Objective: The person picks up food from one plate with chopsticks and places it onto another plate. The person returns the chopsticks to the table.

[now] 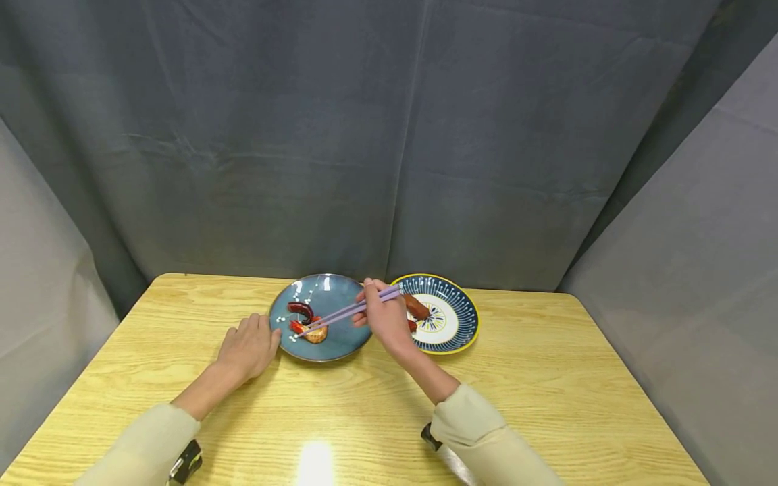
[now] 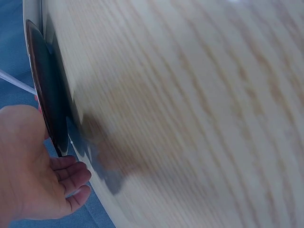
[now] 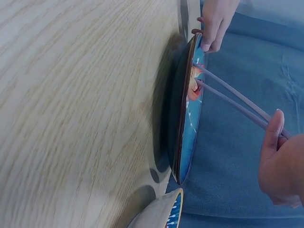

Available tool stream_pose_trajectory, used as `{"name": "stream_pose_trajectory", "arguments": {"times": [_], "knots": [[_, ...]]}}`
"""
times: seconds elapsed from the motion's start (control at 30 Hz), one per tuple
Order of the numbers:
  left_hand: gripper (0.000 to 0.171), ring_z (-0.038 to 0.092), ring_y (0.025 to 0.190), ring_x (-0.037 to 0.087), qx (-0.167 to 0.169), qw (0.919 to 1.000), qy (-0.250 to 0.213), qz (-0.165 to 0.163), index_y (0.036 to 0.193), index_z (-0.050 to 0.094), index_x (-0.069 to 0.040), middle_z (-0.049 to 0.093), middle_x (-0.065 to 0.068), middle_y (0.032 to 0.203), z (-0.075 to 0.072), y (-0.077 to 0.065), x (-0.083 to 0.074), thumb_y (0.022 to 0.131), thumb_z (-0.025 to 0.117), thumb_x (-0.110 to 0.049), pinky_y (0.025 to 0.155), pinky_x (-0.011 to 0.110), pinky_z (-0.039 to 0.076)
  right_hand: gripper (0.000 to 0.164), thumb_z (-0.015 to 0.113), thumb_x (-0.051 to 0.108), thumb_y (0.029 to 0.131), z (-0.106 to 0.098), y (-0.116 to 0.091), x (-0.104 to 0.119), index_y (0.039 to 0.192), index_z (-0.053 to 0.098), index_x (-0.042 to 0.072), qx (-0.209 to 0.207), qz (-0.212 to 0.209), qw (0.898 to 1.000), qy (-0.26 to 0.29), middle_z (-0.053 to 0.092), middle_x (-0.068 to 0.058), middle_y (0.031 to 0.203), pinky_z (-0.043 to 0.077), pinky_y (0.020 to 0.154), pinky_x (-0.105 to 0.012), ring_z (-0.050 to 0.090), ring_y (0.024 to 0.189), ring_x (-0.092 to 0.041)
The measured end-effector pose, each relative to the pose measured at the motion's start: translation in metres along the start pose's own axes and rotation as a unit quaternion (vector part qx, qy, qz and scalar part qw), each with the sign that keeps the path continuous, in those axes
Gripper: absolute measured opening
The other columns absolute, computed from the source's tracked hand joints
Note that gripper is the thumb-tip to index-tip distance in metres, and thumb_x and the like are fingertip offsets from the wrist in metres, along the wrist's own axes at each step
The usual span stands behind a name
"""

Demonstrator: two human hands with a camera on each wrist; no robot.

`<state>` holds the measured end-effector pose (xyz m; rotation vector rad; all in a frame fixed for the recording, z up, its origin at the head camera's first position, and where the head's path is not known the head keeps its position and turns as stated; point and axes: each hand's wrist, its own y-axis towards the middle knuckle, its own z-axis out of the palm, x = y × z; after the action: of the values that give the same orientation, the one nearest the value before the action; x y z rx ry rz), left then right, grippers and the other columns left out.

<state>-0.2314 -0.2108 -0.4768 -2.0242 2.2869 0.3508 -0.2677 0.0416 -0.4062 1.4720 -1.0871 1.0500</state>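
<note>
My left hand [image 1: 248, 347] grips the left rim of a blue plate [image 1: 340, 300], thumb over the edge and fingers outside it. My right hand [image 1: 384, 316] holds a pair of lilac chopsticks [image 1: 349, 311]. Their tips reach down to a tan, red-edged piece of food [image 1: 316, 335] on the blue plate; whether they pinch it is unclear. A dark red curved piece [image 1: 300, 310] lies just behind it. In the right wrist view the chopsticks [image 3: 235, 97] slant down over the plate's rim [image 3: 179, 147] toward the food.
Right of the blue plate stands a patterned plate [image 1: 464, 331] with a yellow rim. It bears a brown sausage-like piece [image 1: 417, 308] and a red piece [image 1: 412, 326], partly behind my right hand. Grey curtains [image 1: 292, 135] hang behind the wooden table [image 1: 535, 378].
</note>
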Motion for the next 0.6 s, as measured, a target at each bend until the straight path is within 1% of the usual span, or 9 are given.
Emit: {"name": "stream_pose_trajectory", "arguments": {"times": [0.03, 0.07, 0.2, 0.33, 0.43, 0.5, 0.6], "knots": [[0.034, 0.049, 0.084, 0.03, 0.001, 1.0, 0.0, -0.001, 0.104, 0.05, 0.007, 0.043, 0.012, 0.089, 0.0, 0.0, 0.0, 0.105, 0.044, -0.026, 0.071, 0.047, 0.041, 0.044, 0.042, 0.021, 0.108, -0.001, 0.002, -0.005, 0.09, 0.062, -0.013, -0.003, -0.002, 1.0, 0.002, 0.066, -0.028, 0.07, 0.057, 0.053, -0.042, 0.068, 0.06, -0.039], [0.034, 0.049, 0.085, 0.031, 0.002, 1.0, 0.001, -0.001, 0.104, 0.05, 0.008, 0.044, 0.013, 0.089, -0.001, 0.0, 0.0, 0.105, 0.044, -0.026, 0.071, 0.047, 0.041, 0.044, 0.043, 0.023, 0.108, -0.002, 0.002, -0.006, 0.09, 0.063, -0.012, -0.006, -0.004, 1.0, 0.005, 0.066, -0.027, 0.07, 0.057, 0.054, -0.042, 0.068, 0.057, -0.035], [0.035, 0.049, 0.086, 0.031, 0.006, 1.0, 0.001, -0.005, 0.105, 0.05, 0.008, 0.044, 0.013, 0.091, -0.002, 0.0, 0.0, 0.105, 0.043, -0.026, 0.072, 0.047, 0.041, 0.043, 0.044, 0.025, 0.107, -0.008, 0.001, -0.004, 0.087, 0.062, -0.008, -0.017, -0.005, 1.0, 0.014, 0.064, -0.022, 0.067, 0.057, 0.053, -0.037, 0.065, 0.051, -0.02], [0.035, 0.049, 0.087, 0.032, 0.01, 0.9999, 0.001, -0.006, 0.107, 0.05, 0.008, 0.044, 0.013, 0.091, -0.003, 0.0, -0.001, 0.105, 0.043, -0.026, 0.071, 0.047, 0.04, 0.042, 0.043, 0.023, 0.107, -0.014, 0.001, 0.0, 0.087, 0.06, -0.01, -0.028, -0.003, 0.999, 0.041, 0.062, -0.023, 0.067, 0.056, 0.051, -0.032, 0.063, 0.051, -0.017], [0.035, 0.049, 0.088, 0.032, 0.01, 0.9999, 0.002, -0.006, 0.108, 0.05, 0.008, 0.044, 0.013, 0.091, -0.002, 0.0, -0.001, 0.105, 0.044, -0.026, 0.072, 0.047, 0.04, 0.042, 0.042, 0.022, 0.107, -0.019, 0.003, 0.002, 0.086, 0.058, -0.011, -0.041, -0.004, 0.997, 0.058, 0.062, -0.021, 0.065, 0.055, 0.05, -0.03, 0.062, 0.049, -0.016], [0.035, 0.05, 0.087, 0.032, 0.009, 0.9999, 0.003, -0.006, 0.108, 0.05, 0.008, 0.044, 0.013, 0.091, -0.003, 0.0, -0.001, 0.105, 0.044, -0.026, 0.072, 0.047, 0.041, 0.042, 0.043, 0.021, 0.106, -0.022, 0.004, 0.004, 0.085, 0.058, -0.011, -0.05, -0.007, 0.997, 0.063, 0.061, -0.017, 0.063, 0.054, 0.048, -0.029, 0.061, 0.048, -0.014], [0.034, 0.049, 0.086, 0.031, 0.006, 1.0, 0.002, -0.004, 0.106, 0.05, 0.008, 0.043, 0.013, 0.09, -0.004, 0.0, -0.001, 0.105, 0.044, -0.026, 0.071, 0.047, 0.041, 0.043, 0.042, 0.02, 0.106, -0.026, 0.006, 0.005, 0.086, 0.058, -0.014, -0.064, -0.011, 0.996, 0.066, 0.062, -0.017, 0.062, 0.054, 0.048, -0.029, 0.061, 0.047, -0.012]]}}
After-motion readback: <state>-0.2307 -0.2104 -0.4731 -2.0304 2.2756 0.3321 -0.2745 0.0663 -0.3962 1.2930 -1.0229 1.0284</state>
